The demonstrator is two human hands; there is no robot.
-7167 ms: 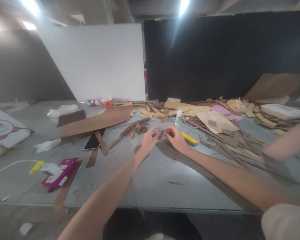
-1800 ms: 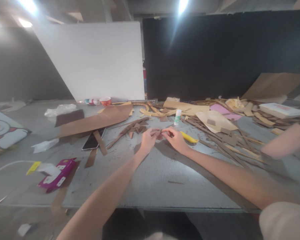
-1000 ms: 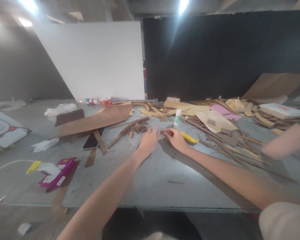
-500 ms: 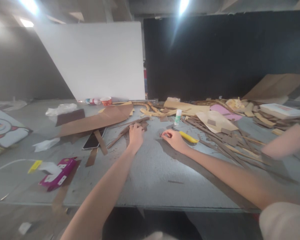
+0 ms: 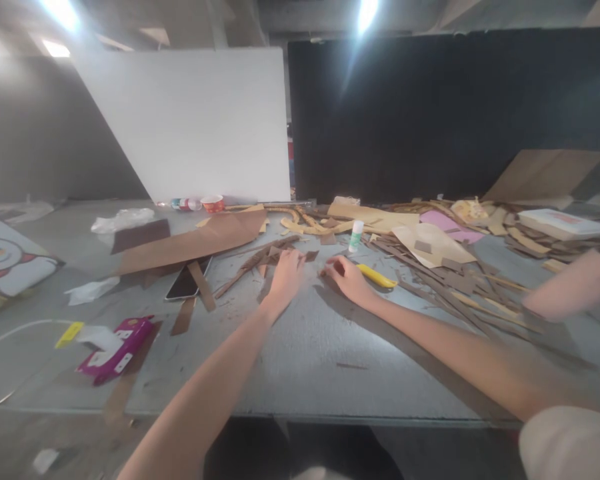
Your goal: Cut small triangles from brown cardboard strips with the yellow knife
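My left hand (image 5: 286, 279) is closed, its fingers slightly blurred, with a small dark brown paper piece (image 5: 311, 255) at its fingertips. Behind and to its left lies a heap of brown paper strips (image 5: 253, 262). To the right, my right hand (image 5: 349, 279) is pinched around a small brown paper scrap (image 5: 323, 272), mostly covered by the fingers. A yellow utility knife (image 5: 377, 276) lies just beside that hand. Behind it stands a glue stick (image 5: 356, 237) with a white cap, upright on the table.
A phone (image 5: 184, 281) lies partly beneath a large brown paper sheet (image 5: 195, 243). At left is a purple power strip (image 5: 117, 350) with a plug. Brown strips (image 5: 450, 293) and cream paper (image 5: 433, 245) cover the right side. Another person's arm (image 5: 575, 283) reaches in at far right.
My left hand has moved right, off the strip heap and closer to my right hand, with a brown piece showing at its fingertips. My right hand stays nearly in place.
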